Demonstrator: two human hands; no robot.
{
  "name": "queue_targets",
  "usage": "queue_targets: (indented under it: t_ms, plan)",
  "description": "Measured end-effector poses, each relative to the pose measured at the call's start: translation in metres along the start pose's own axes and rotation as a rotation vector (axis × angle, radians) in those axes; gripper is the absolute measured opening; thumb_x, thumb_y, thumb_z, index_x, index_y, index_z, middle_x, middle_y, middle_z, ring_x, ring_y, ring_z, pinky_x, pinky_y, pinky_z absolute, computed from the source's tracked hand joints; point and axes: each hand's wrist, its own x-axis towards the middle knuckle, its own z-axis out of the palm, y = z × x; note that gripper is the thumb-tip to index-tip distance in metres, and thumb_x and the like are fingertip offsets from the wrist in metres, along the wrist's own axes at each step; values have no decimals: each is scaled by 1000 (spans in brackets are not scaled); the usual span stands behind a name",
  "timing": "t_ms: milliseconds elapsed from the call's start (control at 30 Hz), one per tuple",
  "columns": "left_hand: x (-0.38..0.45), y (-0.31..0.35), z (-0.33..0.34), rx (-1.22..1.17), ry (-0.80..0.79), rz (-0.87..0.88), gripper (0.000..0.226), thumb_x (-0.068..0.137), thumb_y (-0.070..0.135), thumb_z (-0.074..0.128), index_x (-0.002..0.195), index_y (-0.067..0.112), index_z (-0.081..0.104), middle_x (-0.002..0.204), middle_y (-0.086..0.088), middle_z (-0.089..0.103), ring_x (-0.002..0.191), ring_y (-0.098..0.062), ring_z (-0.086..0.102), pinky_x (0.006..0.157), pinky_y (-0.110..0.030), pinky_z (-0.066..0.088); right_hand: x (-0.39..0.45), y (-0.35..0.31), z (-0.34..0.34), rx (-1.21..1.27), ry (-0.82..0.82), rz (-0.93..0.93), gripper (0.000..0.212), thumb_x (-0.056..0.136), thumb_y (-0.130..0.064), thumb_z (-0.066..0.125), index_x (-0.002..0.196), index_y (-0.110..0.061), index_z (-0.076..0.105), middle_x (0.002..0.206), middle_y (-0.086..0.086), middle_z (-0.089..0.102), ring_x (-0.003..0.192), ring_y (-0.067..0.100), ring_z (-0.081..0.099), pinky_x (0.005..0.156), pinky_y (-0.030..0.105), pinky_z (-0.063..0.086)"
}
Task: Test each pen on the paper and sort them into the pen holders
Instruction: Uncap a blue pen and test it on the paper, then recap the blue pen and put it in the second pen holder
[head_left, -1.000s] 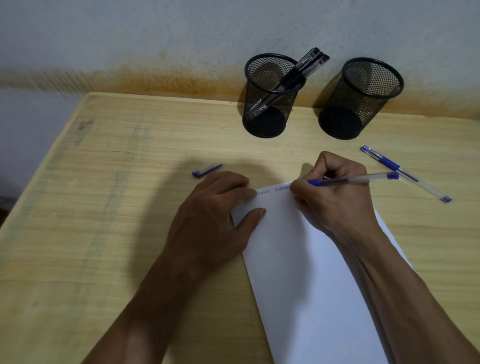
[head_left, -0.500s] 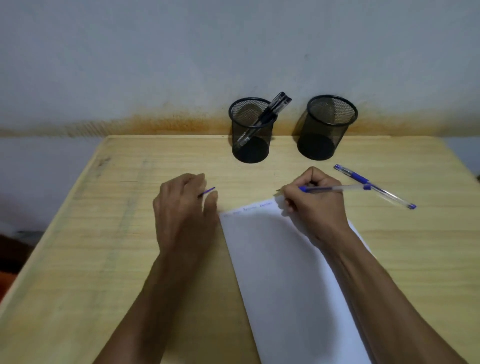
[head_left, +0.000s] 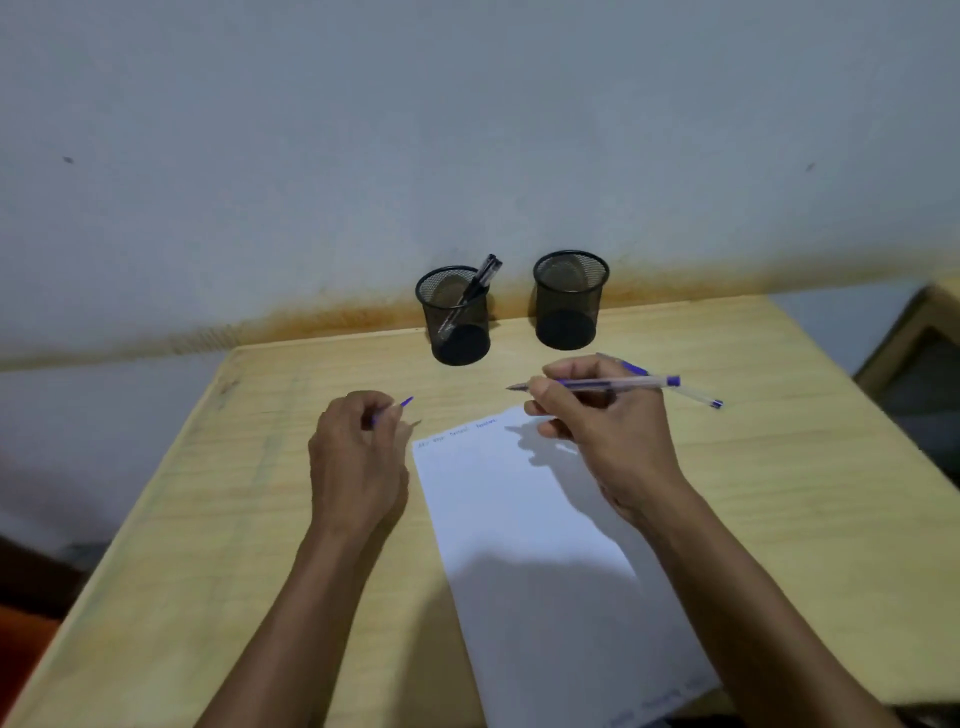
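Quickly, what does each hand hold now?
Left hand: pinches the blue pen cap.
Right hand: grips the uncapped blue pen.

A light wooden table stands against a pale wall. An orange-brown stain runs along the wall just above the table's far edge. Two small dark specks show high on the wall. A wooden thing, cut off by the edge, is at the far right

Looks like a plain home study corner: pale wooden tabletop pushed against a stained, grey painted wall.
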Motion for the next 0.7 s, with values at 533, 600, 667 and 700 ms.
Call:
queue_targets:
  t_ms: [533, 600, 667, 700]
  plan:
    - [-72, 63, -20, -486, -235, 67, 11, 85, 7, 72, 94, 12, 74, 86, 4, 75, 75, -13, 70, 72, -18, 52, -56, -37, -25, -242, -142, -205, 6, 89, -15, 75, 83, -14, 75, 68, -4, 75, 65, 9, 74, 56, 20, 54]
    - [-74, 62, -22, -494, -242, 75, 12, 84, 7, 72, 93, 14, 74, 87, 5, 75, 77, -13, 70, 74, -20, 53, -57, -35, -22, -256, -149, -194, 6, 89, -17, 75, 83, -14, 75, 67, -5, 75, 64, 9, 73, 57, 19, 53]
    - [-77, 63, -24, -503, -253, 101, 15, 83, 6, 72, 91, 18, 75, 88, 6, 75, 81, -14, 70, 76, -22, 53, -58, -30, -19, -280, -167, -189, 7, 89, -20, 76, 84, -16, 76, 69, -7, 75, 67, 9, 73, 58, 20, 54]
    - [-79, 63, -25, -511, -258, 111, 17, 82, 6, 73, 90, 21, 76, 88, 6, 76, 82, -14, 70, 76, -22, 54, -59, -28, -18, -301, -178, -193, 6, 88, -22, 76, 84, -19, 77, 73, -8, 75, 70, 10, 73, 60, 23, 55]
